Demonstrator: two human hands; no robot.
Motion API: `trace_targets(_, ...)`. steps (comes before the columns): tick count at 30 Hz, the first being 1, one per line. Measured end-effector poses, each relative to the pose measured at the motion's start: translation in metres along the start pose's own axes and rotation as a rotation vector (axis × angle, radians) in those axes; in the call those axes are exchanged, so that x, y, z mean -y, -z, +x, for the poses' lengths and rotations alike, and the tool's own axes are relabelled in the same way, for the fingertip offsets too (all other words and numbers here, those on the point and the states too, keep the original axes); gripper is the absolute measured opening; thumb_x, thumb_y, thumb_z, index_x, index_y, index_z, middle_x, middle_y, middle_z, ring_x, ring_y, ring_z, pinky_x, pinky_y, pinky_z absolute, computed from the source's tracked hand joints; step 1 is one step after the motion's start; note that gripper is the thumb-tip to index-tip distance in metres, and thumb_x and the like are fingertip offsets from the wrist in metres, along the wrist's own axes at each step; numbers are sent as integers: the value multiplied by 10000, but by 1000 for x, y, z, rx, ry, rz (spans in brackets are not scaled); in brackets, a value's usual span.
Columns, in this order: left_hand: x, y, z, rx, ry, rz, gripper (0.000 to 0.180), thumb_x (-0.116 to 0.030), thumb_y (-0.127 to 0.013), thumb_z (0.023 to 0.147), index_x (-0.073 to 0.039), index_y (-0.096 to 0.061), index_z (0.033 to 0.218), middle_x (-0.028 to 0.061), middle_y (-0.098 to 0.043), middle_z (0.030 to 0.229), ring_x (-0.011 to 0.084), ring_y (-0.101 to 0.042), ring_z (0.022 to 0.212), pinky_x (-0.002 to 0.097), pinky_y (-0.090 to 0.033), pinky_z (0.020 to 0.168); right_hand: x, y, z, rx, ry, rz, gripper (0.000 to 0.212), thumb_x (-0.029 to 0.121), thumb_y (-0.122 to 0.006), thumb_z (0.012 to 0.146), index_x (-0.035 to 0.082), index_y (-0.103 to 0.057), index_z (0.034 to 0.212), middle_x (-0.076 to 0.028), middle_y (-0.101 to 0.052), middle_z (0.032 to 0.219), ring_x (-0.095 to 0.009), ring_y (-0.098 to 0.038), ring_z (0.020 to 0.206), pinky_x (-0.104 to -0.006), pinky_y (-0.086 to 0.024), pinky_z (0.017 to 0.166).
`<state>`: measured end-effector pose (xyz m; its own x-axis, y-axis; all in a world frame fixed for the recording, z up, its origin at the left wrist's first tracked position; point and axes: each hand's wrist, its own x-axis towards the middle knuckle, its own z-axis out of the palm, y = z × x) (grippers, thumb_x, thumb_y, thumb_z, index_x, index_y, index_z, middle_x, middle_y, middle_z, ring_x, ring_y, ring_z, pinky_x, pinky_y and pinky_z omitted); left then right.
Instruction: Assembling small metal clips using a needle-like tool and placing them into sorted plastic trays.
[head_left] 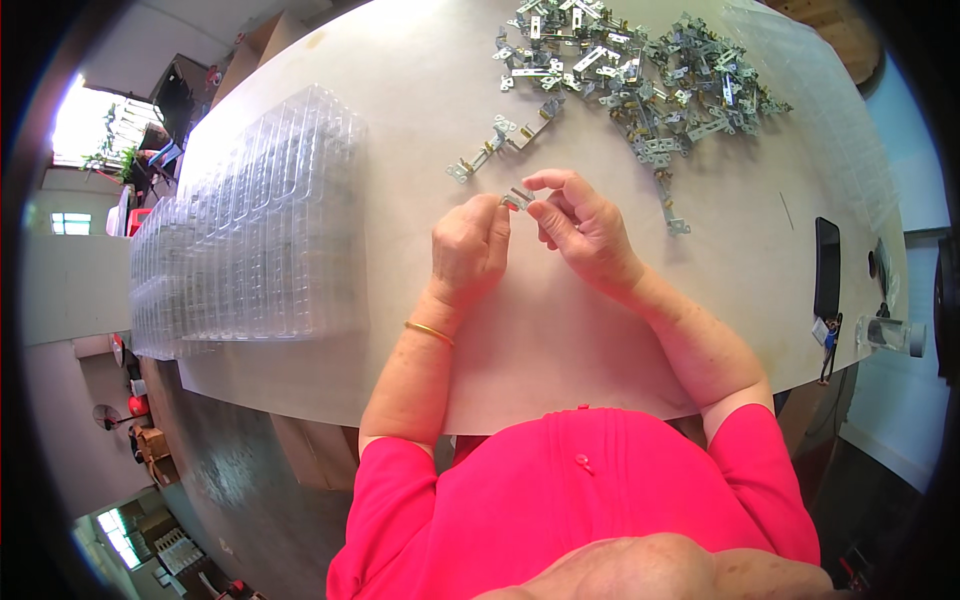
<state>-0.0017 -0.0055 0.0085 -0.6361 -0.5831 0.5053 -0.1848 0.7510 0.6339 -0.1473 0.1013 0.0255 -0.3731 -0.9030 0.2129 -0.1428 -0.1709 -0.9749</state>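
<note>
Between my two hands, over the middle of the table, is a small metal bracket part (519,199), partly covered by my fingers. My left hand (470,243) pinches its left end between thumb and forefinger. On the other side, my right hand (583,224) grips it between thumb and forefinger, with the other fingers curled. Just beyond my hands lies a short line of loose metal brackets (495,140) with brass-coloured bits. A large heap of similar metal brackets (690,85) spreads over the far side, and one strays toward my right hand.
Tall stacks of clear plastic trays (270,225) stand on the left. A clear plastic sheet (835,120) covers the far right. Near the right edge are a black phone (827,268), a thin rod (785,210), a clear jar (893,337) and a small blue-handled tool (829,345).
</note>
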Motion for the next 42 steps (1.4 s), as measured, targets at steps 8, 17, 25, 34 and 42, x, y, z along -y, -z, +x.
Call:
trace_targets(8,-6,-2,0,32,-138,121,69,-70,-599,932,-20,-609,885,128,-594,710,312,-576,604,386,-451,560,-9,1,3,-99,207,-221,51,62,-673,905,51,-676,955,-27,-583,814,-88,-543,695,-255,-472,626)
trace_targets(17,-20,-2,-3,154,297,-286,169,-157,-542,1001,-17,-606,930,15,-541,709,137,-507,617,306,-428,576,-22,3,9,-280,202,26,86,118,-696,922,58,-679,981,12,-570,816,-64,-487,664,-218,-430,619)
trace_targets(25,-2,0,-4,53,562,-815,263,-233,-476,1043,-29,-613,950,-50,-450,701,42,-374,623,211,-363,572,-12,1,2,-115,-155,68,114,176,-651,966,71,-673,1005,40,-562,673,-34,-490,606,-220,-407,543)
trace_targets(34,0,-1,-5,70,520,-705,257,-226,-476,1046,-31,-618,959,-54,-459,722,38,-380,645,206,-355,593,-14,0,2,-113,-105,-47,109,166,-643,967,68,-672,1003,21,-575,674,-44,-496,602,-235,-417,544)
trace_targets(42,-2,1,-5,27,310,-397,233,-209,-493,1044,-28,-622,976,-55,-477,769,52,-391,692,203,-357,630,-10,1,2,-89,-99,-67,117,121,-603,979,55,-649,1064,1,-593,703,-63,-522,613,-249,-450,568)
